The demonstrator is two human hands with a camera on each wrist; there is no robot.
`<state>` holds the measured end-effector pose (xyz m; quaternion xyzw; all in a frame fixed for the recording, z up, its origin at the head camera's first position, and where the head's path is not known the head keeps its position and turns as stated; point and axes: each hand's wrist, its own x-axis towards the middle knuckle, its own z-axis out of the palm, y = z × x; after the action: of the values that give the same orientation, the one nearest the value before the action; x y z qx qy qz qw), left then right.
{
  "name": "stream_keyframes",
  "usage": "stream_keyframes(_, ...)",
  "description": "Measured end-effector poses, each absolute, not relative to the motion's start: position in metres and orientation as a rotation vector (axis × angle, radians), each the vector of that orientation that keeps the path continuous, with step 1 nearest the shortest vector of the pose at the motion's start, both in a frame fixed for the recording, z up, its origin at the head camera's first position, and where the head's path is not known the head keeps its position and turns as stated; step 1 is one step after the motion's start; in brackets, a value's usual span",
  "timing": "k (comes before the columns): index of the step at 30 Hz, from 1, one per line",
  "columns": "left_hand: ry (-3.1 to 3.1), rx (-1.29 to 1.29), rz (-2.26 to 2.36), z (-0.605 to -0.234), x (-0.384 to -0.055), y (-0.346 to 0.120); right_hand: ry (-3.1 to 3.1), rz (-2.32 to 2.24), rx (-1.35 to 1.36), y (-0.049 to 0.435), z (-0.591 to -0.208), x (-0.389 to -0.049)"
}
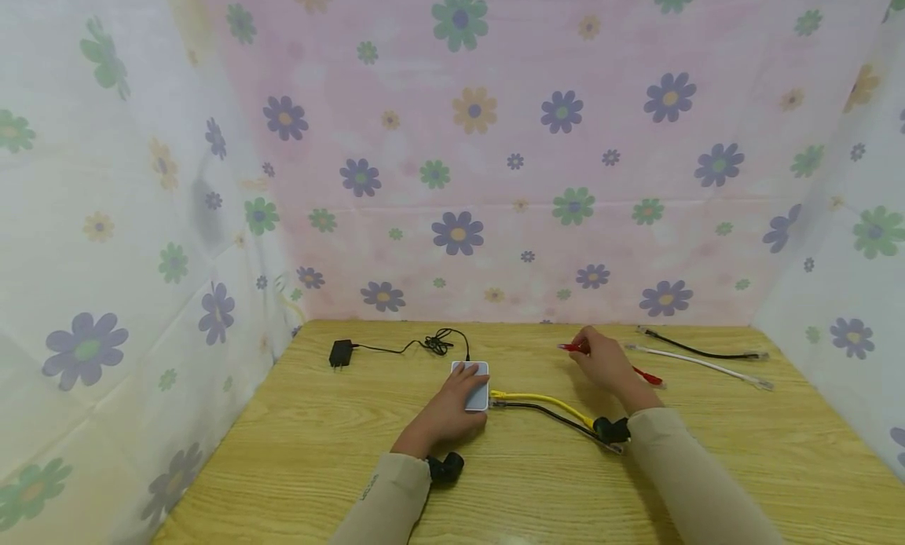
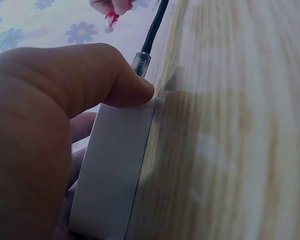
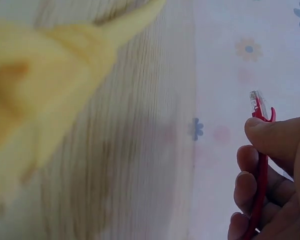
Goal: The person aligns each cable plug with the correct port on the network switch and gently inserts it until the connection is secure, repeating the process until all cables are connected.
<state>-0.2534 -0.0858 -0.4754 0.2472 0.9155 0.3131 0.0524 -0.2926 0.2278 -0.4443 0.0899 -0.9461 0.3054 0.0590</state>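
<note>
A small white network switch box [image 1: 479, 397] lies on the table, and my left hand [image 1: 452, 404] grips it. The thumb presses one corner while the fingers reach over the top. A black network cable [image 1: 537, 407] and a yellow one [image 1: 540, 398] run out of the box's right side; the black cable's clear plug [image 2: 141, 64] shows beside the thumb in the left wrist view. To the right, my right hand [image 1: 604, 364] pinches a red network cable [image 3: 261, 185] between thumb and fingers just behind its clear plug [image 3: 256, 102]. That plug points away from the palm, apart from the box.
A black power adapter [image 1: 341, 353] lies at the back left, its coiled thin cord [image 1: 437, 343] leading to the box. At the back right lie a white network cable [image 1: 700, 361] and another black one [image 1: 696, 352]. Flowered cloth [image 1: 495, 176] hangs behind the wooden table [image 1: 537, 490].
</note>
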Motion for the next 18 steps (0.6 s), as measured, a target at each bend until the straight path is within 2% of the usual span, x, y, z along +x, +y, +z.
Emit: stream_keyframes(18, 2.779, 0.731, 0.960, -0.475, -0.253, -0.086, -2.824, 1.094, 0.265, 0.200, -0.447, -0.290)
